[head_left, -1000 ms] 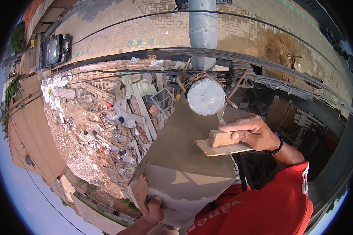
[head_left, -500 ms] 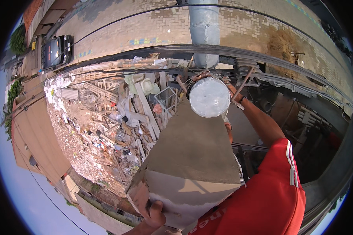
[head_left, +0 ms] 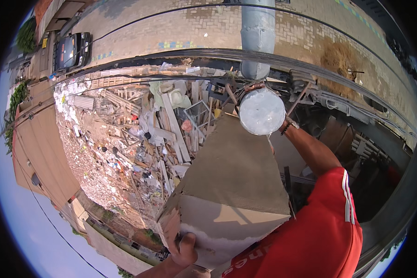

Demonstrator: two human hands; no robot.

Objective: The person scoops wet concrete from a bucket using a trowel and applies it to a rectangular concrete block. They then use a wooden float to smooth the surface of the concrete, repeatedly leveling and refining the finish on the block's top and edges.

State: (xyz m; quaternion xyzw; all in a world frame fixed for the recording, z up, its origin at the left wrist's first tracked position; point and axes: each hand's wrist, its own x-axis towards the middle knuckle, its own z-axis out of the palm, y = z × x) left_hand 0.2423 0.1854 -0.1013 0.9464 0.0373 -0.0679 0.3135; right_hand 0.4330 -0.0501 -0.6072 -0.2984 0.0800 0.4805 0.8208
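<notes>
My left hand (head_left: 184,250) is curled over the near left corner of a cement-plastered ledge (head_left: 234,171), thumb on top. The fingers press against its rough side. My right arm, in a red sleeve, reaches forward past the ledge. At its end, my right hand (head_left: 288,127) is mostly hidden behind a round, grey-white cap (head_left: 262,111), and only the wrist with a dark beaded bracelet shows clearly. Its fingers cannot be seen. The cap sits at the ledge's far end, with a rusty strap (head_left: 254,86) and cables around it.
A thick grey metal pole (head_left: 257,34) stands beyond the cap. Bundled black cables (head_left: 190,56) cross in front of the paved street (head_left: 180,28). Far below on the left lies a heap of planks and rubble (head_left: 134,125). A dark vehicle (head_left: 72,51) is parked at the upper left.
The view has shifted, so the cap and pole appear farther right. My right hand shows less, now largely behind the cap. My left hand keeps its hold on the ledge corner.
</notes>
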